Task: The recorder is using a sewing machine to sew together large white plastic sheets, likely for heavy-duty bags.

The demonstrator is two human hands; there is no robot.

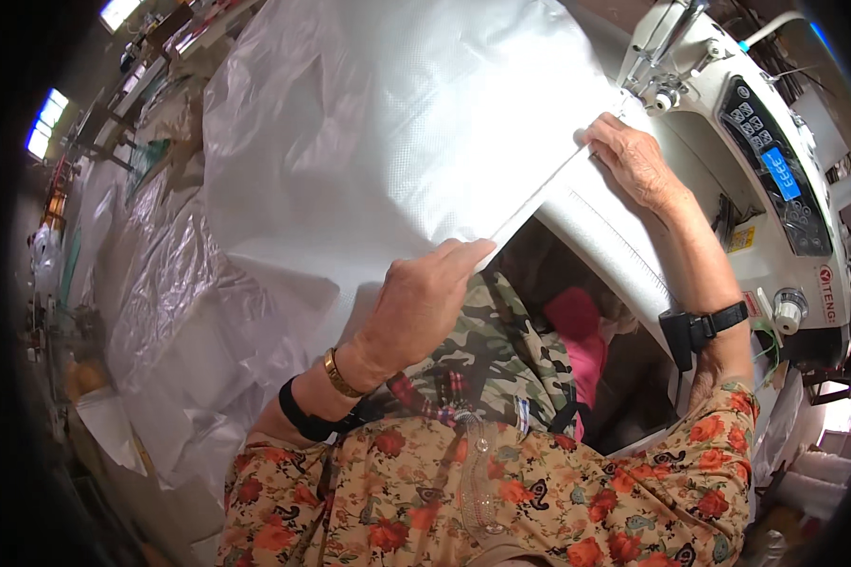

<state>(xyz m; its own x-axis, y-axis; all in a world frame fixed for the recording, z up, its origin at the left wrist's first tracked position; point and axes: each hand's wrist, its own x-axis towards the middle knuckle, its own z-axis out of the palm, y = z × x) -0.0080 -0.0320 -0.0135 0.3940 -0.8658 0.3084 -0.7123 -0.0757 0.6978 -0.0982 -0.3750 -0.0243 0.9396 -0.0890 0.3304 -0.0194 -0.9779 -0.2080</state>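
Observation:
A large sheet of white woven plastic (350,161) spreads in front of me, its near edge folded into a narrow straight hem. My left hand (424,298) is closed on this hem at its lower left end, fingers curled over the edge. Further up, close to the sewing machine's needle area, my right hand (633,163) pinches the same edge. The hem runs taut and slanting between both hands. A white sewing machine (700,123) stands at the right, with its bed (610,236) below my right forearm. The sheet hides the needle point.
A control panel with a lit blue display (780,174) is on the machine's arm, above a round dial (790,310). Crumpled clear and white plastic (189,302) lies heaped at the left. Camouflage cloth (501,350) covers my lap, beside something pink (577,331).

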